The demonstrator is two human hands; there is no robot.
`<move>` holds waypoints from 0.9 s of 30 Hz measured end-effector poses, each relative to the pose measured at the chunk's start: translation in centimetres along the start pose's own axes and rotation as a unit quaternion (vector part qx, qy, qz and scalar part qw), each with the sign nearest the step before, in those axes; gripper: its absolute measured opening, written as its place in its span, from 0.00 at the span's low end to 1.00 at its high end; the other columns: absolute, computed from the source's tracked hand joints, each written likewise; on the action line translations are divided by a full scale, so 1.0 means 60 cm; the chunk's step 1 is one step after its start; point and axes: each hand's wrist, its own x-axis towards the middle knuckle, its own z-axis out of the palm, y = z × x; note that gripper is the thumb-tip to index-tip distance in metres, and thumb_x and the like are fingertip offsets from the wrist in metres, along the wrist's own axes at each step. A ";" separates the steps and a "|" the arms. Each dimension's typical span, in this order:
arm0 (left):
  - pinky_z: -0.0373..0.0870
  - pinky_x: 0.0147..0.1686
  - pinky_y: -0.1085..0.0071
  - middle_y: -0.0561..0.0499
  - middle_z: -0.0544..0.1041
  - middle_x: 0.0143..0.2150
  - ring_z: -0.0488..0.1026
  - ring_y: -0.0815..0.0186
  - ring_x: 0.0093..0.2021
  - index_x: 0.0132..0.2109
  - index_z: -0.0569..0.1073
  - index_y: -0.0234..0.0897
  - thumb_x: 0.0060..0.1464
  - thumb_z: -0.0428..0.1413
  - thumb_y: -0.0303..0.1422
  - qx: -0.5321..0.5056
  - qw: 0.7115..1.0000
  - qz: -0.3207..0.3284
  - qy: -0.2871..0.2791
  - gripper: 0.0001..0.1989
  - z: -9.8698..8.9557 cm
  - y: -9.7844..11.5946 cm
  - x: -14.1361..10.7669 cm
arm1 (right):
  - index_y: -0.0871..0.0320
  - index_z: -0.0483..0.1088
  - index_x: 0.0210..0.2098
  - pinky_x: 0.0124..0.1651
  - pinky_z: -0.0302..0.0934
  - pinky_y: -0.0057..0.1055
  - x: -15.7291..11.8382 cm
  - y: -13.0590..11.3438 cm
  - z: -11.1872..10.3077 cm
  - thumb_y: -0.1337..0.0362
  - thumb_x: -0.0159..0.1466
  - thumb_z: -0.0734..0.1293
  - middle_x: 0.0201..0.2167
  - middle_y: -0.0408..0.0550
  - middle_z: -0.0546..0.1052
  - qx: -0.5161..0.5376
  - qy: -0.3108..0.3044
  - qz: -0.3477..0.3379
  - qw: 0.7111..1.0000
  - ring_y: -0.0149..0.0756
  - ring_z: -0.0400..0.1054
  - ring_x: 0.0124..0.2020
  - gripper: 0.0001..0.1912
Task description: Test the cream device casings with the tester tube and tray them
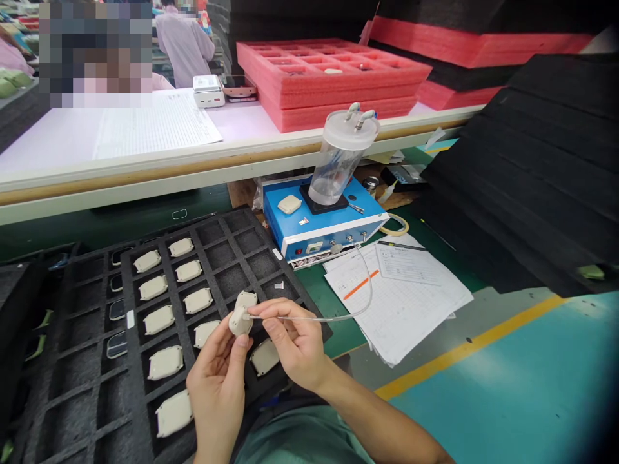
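Between the thumb and fingers of my left hand (220,377) is a small beige casing (238,321), tilted so that its edge faces me. It looks like a watch case. My right hand (300,345) pinches the end of a thin clear tube (371,287), whose tip meets the casing's side. Whether the tip goes into an opening I cannot tell. Beneath both hands lies a black foam tray (216,240) with several similar beige casings (165,363) in its compartments. The tube runs back to the front of a blue machine (278,222).
A clear cylinder (333,167) stands on the blue machine beside another beige casing (289,204). Papers (411,309) lie to the right. A white shelf (159,148) crosses behind, bearing red foam trays (280,96). Black foam stacks (522,180) rise at right. People sit beyond the shelf.
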 end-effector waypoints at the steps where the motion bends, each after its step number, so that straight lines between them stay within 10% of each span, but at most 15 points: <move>1: 0.80 0.54 0.59 0.43 0.84 0.53 0.83 0.51 0.53 0.52 0.83 0.40 0.54 0.69 0.42 0.001 1.000 0.000 -0.002 0.20 0.000 0.000 0.000 | 0.54 0.76 0.44 0.51 0.77 0.37 0.000 0.000 0.000 0.65 0.73 0.65 0.44 0.51 0.83 0.001 -0.001 0.001 1.000 0.39 0.80 0.47 0.07; 27: 0.81 0.52 0.67 0.45 0.84 0.53 0.83 0.57 0.53 0.53 0.82 0.41 0.59 0.67 0.37 -0.024 0.999 0.017 -0.015 0.16 0.002 -0.004 -0.007 | 0.52 0.76 0.46 0.54 0.75 0.33 -0.017 0.000 -0.005 0.71 0.72 0.65 0.46 0.47 0.83 0.018 0.005 0.023 1.000 0.36 0.80 0.49 0.10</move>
